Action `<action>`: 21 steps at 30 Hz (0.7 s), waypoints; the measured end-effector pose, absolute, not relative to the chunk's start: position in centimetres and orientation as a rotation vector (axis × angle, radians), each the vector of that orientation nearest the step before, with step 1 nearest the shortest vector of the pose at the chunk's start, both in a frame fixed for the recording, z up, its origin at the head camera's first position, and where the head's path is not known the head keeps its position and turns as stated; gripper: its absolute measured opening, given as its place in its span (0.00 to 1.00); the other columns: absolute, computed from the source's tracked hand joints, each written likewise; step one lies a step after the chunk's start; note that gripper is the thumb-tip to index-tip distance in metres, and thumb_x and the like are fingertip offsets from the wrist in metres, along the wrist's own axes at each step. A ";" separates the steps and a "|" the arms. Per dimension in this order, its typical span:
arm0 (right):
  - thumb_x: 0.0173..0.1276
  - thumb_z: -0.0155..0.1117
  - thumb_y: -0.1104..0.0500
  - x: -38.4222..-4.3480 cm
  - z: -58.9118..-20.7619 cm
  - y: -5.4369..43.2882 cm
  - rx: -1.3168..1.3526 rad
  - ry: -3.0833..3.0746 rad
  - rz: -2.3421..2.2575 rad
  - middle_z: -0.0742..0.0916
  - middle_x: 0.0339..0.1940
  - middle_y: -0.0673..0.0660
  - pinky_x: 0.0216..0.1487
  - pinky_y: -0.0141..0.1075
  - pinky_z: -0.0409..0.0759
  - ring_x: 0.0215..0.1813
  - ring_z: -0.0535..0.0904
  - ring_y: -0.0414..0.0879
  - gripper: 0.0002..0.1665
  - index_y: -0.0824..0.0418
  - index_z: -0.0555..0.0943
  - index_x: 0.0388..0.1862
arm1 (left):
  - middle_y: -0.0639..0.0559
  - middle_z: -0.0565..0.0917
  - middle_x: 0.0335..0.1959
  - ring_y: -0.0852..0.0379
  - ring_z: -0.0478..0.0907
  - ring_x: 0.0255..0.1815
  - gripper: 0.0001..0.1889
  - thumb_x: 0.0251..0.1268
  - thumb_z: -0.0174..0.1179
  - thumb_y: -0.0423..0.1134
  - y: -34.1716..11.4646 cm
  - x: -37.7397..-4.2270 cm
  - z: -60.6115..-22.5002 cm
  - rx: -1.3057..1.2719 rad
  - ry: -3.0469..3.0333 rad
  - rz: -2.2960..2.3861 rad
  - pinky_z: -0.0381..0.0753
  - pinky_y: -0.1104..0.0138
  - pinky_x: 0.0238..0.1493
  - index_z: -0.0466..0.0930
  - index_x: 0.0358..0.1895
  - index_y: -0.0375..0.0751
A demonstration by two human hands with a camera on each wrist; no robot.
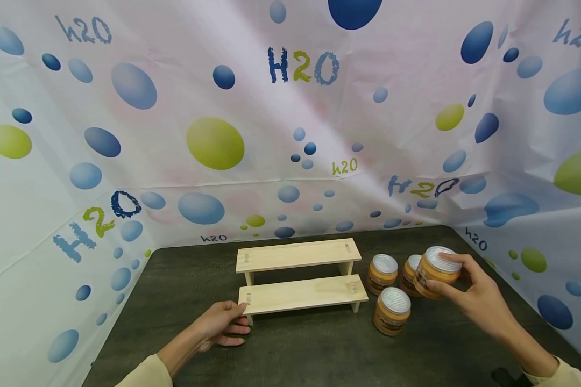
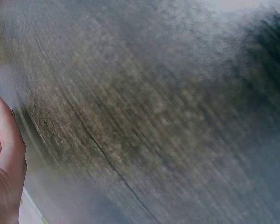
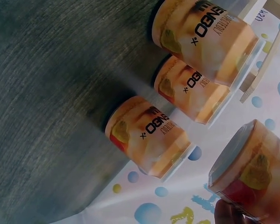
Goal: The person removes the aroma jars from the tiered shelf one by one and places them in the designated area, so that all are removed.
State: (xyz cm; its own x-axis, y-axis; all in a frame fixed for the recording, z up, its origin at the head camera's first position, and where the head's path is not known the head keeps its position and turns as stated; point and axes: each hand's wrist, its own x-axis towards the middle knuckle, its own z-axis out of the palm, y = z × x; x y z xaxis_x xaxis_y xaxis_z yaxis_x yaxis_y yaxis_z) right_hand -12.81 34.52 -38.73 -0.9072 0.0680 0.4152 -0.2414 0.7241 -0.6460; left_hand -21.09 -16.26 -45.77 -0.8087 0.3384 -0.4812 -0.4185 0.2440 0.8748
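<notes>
My right hand (image 1: 481,295) grips an orange-labelled jar (image 1: 431,279) with a pale, clear-looking lid, thumb low on its side and fingers at the lid. In the right wrist view this held jar (image 3: 256,172) hangs off the table, a fingertip dark against it. Three similar jars stand upright nearby: a front jar (image 1: 391,317), a back jar (image 1: 381,279) and one partly hidden (image 1: 409,282) behind the held one. A two-tier wooden shelf (image 1: 302,294) stands left of them. My left hand (image 1: 222,325) holds the left front corner of its lower tier, lower fingers stretched out beneath.
The dark wood-grain table (image 1: 310,355) is enclosed at the back and sides by a white sheet (image 1: 271,209) with blue and green spots. A small dark object (image 1: 505,376) lies beside the right sleeve. The left wrist view is mostly blurred tabletop (image 2: 144,121).
</notes>
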 end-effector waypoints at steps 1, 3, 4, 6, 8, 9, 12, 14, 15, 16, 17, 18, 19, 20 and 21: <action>0.63 0.75 0.63 -12.8 -38.8 34.6 0.129 -2.523 1.026 0.78 0.54 0.59 0.33 0.25 0.79 0.44 0.73 0.20 0.39 0.61 0.67 0.70 | 0.47 0.81 0.38 0.56 0.86 0.37 0.19 0.81 0.49 0.50 -16.3 -21.1 -45.8 -0.071 1.919 1.622 0.91 0.56 0.42 0.74 0.47 0.34; 0.63 0.74 0.62 -12.7 -38.9 34.6 0.127 -2.536 1.031 0.78 0.55 0.61 0.33 0.26 0.80 0.44 0.73 0.19 0.39 0.61 0.67 0.70 | 0.47 0.81 0.38 0.56 0.86 0.37 0.19 0.81 0.49 0.49 -16.3 -21.1 -45.7 -0.069 1.918 1.620 0.91 0.57 0.42 0.74 0.47 0.33; 0.64 0.74 0.62 -12.7 -38.9 34.7 0.128 -2.541 1.033 0.78 0.55 0.61 0.33 0.27 0.80 0.44 0.73 0.20 0.39 0.61 0.67 0.70 | 0.47 0.81 0.38 0.57 0.86 0.37 0.19 0.81 0.49 0.49 -16.3 -21.1 -45.7 -0.068 1.918 1.618 0.91 0.57 0.42 0.74 0.47 0.33; 0.64 0.74 0.62 -12.6 -39.1 34.7 0.128 -2.542 1.033 0.78 0.54 0.57 0.33 0.27 0.81 0.44 0.74 0.20 0.38 0.61 0.67 0.69 | 0.47 0.81 0.38 0.57 0.86 0.37 0.19 0.81 0.49 0.50 -16.3 -21.1 -45.7 -0.066 1.920 1.616 0.91 0.57 0.42 0.74 0.47 0.33; 0.64 0.74 0.62 -12.6 -39.3 34.8 0.134 -2.538 1.031 0.77 0.53 0.53 0.33 0.27 0.81 0.44 0.75 0.21 0.38 0.60 0.67 0.69 | 0.47 0.81 0.38 0.57 0.86 0.37 0.19 0.81 0.49 0.50 -16.2 -21.1 -45.7 -0.066 1.923 1.613 0.91 0.57 0.42 0.74 0.47 0.34; 0.64 0.74 0.62 -12.6 -39.3 34.8 0.136 -2.535 1.032 0.77 0.52 0.51 0.33 0.26 0.81 0.44 0.75 0.21 0.38 0.60 0.67 0.69 | 0.47 0.81 0.38 0.57 0.86 0.37 0.19 0.81 0.49 0.50 -16.2 -21.1 -45.6 -0.064 1.926 1.612 0.91 0.57 0.42 0.74 0.47 0.34; 0.63 0.75 0.62 -12.5 -39.4 34.9 0.140 -2.524 1.033 0.77 0.52 0.50 0.34 0.25 0.80 0.44 0.75 0.21 0.38 0.60 0.68 0.69 | 0.47 0.81 0.39 0.57 0.86 0.37 0.19 0.81 0.49 0.50 -16.2 -21.1 -45.6 -0.061 1.930 1.608 0.91 0.57 0.42 0.74 0.47 0.33; 0.63 0.75 0.63 -12.5 -39.4 34.9 0.142 -2.523 1.035 0.78 0.52 0.52 0.34 0.25 0.80 0.44 0.75 0.21 0.38 0.60 0.68 0.69 | 0.47 0.81 0.39 0.57 0.86 0.37 0.19 0.81 0.49 0.50 -16.1 -21.1 -45.6 -0.057 1.927 1.611 0.91 0.57 0.42 0.74 0.47 0.34; 0.63 0.75 0.62 -12.5 -39.4 34.9 0.139 -2.524 1.034 0.78 0.52 0.53 0.34 0.24 0.80 0.44 0.75 0.20 0.38 0.60 0.68 0.69 | 0.47 0.81 0.39 0.57 0.86 0.37 0.19 0.81 0.49 0.50 -16.1 -21.1 -45.6 -0.057 1.925 1.612 0.91 0.57 0.42 0.74 0.47 0.34; 0.63 0.75 0.62 -12.5 -39.5 34.9 0.133 -2.527 1.030 0.78 0.52 0.55 0.33 0.24 0.80 0.44 0.75 0.20 0.37 0.60 0.68 0.68 | 0.47 0.81 0.39 0.57 0.86 0.37 0.19 0.81 0.48 0.50 -16.1 -21.1 -45.6 -0.060 1.923 1.612 0.91 0.57 0.42 0.74 0.47 0.34; 0.63 0.75 0.62 -12.5 -39.5 34.9 0.127 -2.531 1.024 0.78 0.52 0.55 0.34 0.24 0.80 0.44 0.75 0.20 0.37 0.61 0.68 0.68 | 0.47 0.81 0.39 0.57 0.86 0.37 0.19 0.81 0.48 0.50 -16.1 -21.1 -45.6 -0.062 1.922 1.613 0.91 0.57 0.42 0.74 0.47 0.34; 0.64 0.75 0.61 -12.4 -39.5 35.0 0.120 -2.534 1.015 0.78 0.52 0.55 0.33 0.25 0.80 0.43 0.75 0.20 0.37 0.61 0.68 0.68 | 0.47 0.81 0.39 0.57 0.86 0.37 0.19 0.81 0.48 0.50 -16.0 -21.1 -45.6 -0.061 1.921 1.613 0.91 0.57 0.42 0.74 0.47 0.34; 0.64 0.75 0.61 -12.4 -39.6 35.0 0.115 -2.536 1.010 0.78 0.52 0.56 0.33 0.25 0.80 0.43 0.75 0.20 0.37 0.61 0.68 0.68 | 0.47 0.81 0.39 0.57 0.86 0.37 0.18 0.81 0.48 0.49 -16.0 -21.1 -45.6 -0.062 1.921 1.614 0.91 0.57 0.42 0.74 0.47 0.34; 0.64 0.75 0.60 -12.4 -39.6 35.0 0.108 -2.539 1.006 0.78 0.52 0.56 0.33 0.25 0.80 0.43 0.74 0.20 0.37 0.61 0.68 0.68 | 0.47 0.81 0.39 0.57 0.86 0.37 0.18 0.81 0.48 0.49 -16.0 -21.1 -45.6 -0.064 1.920 1.613 0.91 0.57 0.42 0.74 0.47 0.34; 0.64 0.75 0.60 -12.3 -39.6 35.0 0.101 -2.542 0.997 0.78 0.52 0.57 0.33 0.25 0.81 0.43 0.74 0.19 0.37 0.61 0.68 0.68 | 0.47 0.81 0.38 0.57 0.86 0.37 0.18 0.82 0.48 0.49 -15.9 -21.1 -45.6 -0.066 1.920 1.612 0.91 0.57 0.42 0.74 0.47 0.34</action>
State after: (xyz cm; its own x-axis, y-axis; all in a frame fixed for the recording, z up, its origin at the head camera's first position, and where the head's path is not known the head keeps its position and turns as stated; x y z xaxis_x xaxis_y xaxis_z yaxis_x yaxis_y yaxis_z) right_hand -12.32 34.99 -39.62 -0.9148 0.0794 0.3961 -0.2111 0.7420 -0.6363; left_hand -21.11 -15.92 -45.56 -0.8049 0.3439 -0.4837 -0.4169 0.2524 0.8732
